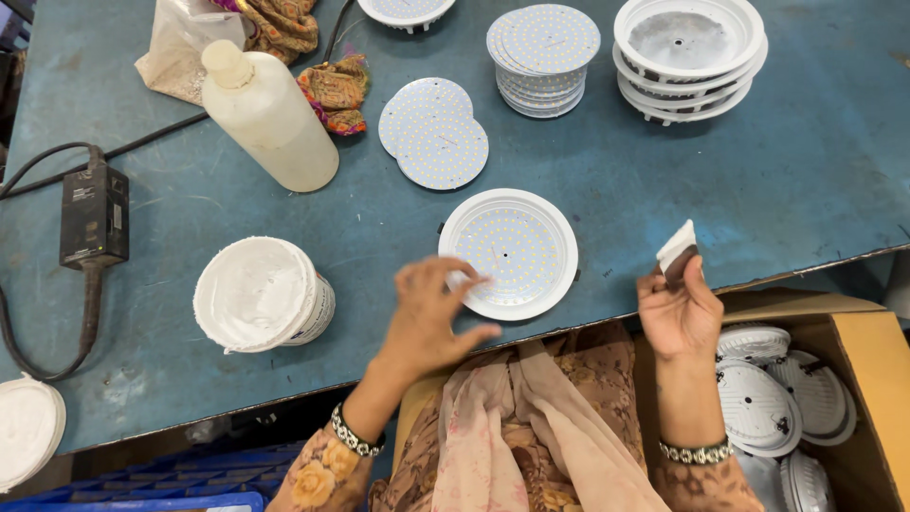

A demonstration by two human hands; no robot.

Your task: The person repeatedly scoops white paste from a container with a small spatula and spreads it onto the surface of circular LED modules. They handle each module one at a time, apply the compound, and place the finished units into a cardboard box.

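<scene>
Containers first: a brown cardboard box point(867, 332) stands open at the lower right beside the tabletop point(806, 190), holding a loose heap of white round lamp housings point(754, 403) lying face down. A white tub point(261, 294) sits left of centre, filled to the brim with white paste. A cloudy plastic bottle point(268, 116) lies tilted nearby, cap toward the upper left. At the far edge stand a stack of white housings point(689, 55) and a stack of round LED boards point(543, 57); two more LED boards point(433, 133) lie overlapped just in front.

The round downlight point(509, 252) lies flat near the tabletop's near edge, its dotted LED face up; being a disc, it has no long axis. The left hand point(431, 318) rests its spread fingertips on the light's lower-left rim. The right hand point(678, 308) is raised just right of the light, apart from it, fingers pinched on a small white-smeared spreader point(678, 251) that points up.

A black power adapter point(93, 216) with its cable lies at the left.
</scene>
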